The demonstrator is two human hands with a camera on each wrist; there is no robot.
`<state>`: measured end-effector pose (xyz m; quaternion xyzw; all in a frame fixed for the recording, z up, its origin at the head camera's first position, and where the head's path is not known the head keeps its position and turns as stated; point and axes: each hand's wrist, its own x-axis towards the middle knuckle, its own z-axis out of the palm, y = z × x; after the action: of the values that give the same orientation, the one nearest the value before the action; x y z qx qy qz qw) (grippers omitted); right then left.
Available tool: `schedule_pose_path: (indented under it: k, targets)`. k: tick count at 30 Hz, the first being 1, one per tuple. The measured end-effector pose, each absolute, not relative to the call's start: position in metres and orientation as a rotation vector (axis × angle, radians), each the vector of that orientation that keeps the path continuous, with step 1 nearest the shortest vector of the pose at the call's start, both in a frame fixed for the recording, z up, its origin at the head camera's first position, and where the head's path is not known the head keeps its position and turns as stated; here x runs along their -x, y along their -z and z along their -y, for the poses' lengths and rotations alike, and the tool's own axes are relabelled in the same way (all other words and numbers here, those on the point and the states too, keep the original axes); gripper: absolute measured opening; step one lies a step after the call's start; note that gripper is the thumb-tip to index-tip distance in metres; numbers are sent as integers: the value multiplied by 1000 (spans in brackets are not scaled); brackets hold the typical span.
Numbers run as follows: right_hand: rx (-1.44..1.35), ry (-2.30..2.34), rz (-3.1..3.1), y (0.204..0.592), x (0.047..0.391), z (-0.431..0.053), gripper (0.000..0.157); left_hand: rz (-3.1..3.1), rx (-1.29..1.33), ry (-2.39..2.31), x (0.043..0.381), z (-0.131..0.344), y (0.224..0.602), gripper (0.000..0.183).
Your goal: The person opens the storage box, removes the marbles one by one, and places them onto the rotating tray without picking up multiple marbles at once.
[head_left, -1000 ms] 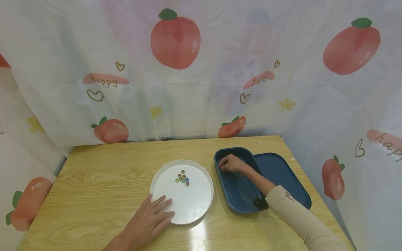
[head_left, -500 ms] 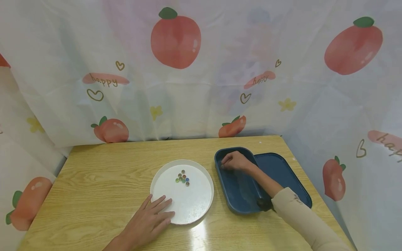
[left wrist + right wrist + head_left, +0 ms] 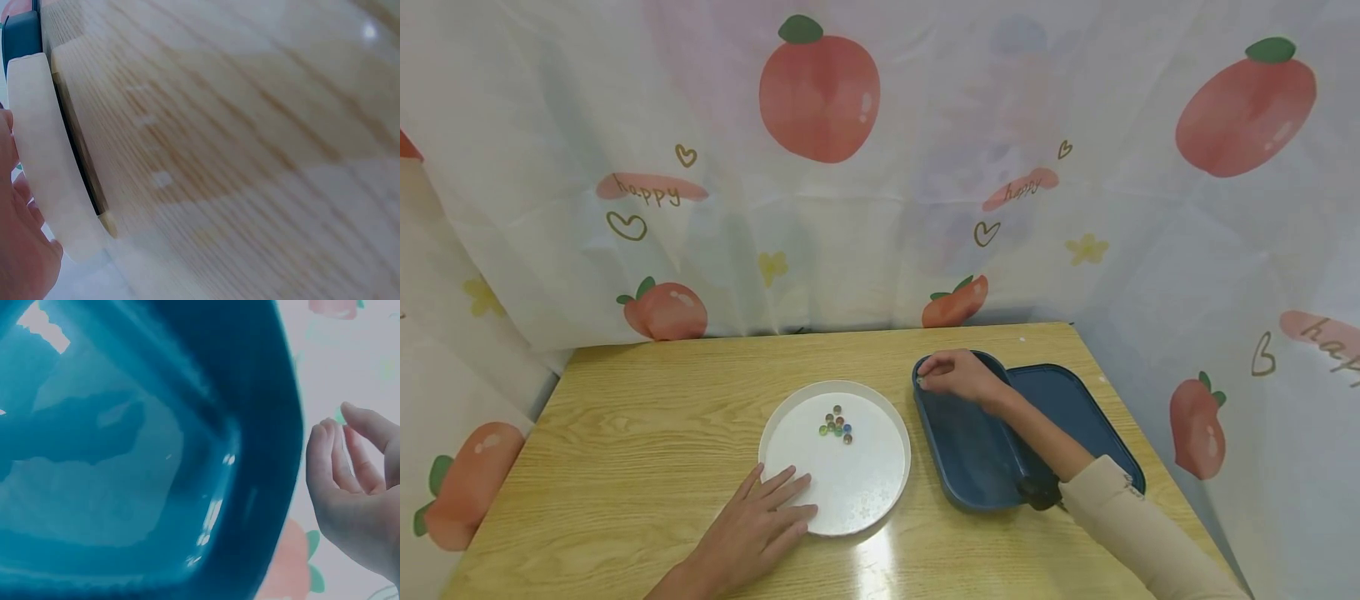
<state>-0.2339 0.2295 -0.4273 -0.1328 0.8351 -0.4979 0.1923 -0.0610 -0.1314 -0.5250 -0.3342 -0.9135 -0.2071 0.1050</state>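
My left hand (image 3: 752, 525) lies with fingers spread over the near left rim of a round white plate (image 3: 850, 500). In the left wrist view, its fingers (image 3: 25, 212) rest along the plate's side wall. Several small glass marbles (image 3: 837, 425) of mixed colours sit grouped on the plate's far half. My right hand (image 3: 958, 375) hangs over the far left corner of a deep dark-blue rectangular container (image 3: 977, 467), pinching a small pale-green marble (image 3: 339, 415) between thumb and fingertips. The container's inside (image 3: 112, 487) looks glossy, with reflections.
A flat dark-blue lid (image 3: 1075, 417) lies right of the container, partly covered by it and by my right forearm. A black device (image 3: 1037, 492) sits at my right wrist. Behind the wooden table (image 3: 662, 417) hangs a fruit-printed curtain (image 3: 865, 233).
My right hand has risen from inside the container to its far left rim, and a pale-green marble now shows at its fingertips. The left hand, plate and marbles on it stay put.
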Motion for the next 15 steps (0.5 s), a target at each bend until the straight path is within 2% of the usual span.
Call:
schedule_pose_path:
  k: [15]
  targets:
    - [503,1384,-2376,415,208,-178,21,2649,1002,593,60,131,526,23]
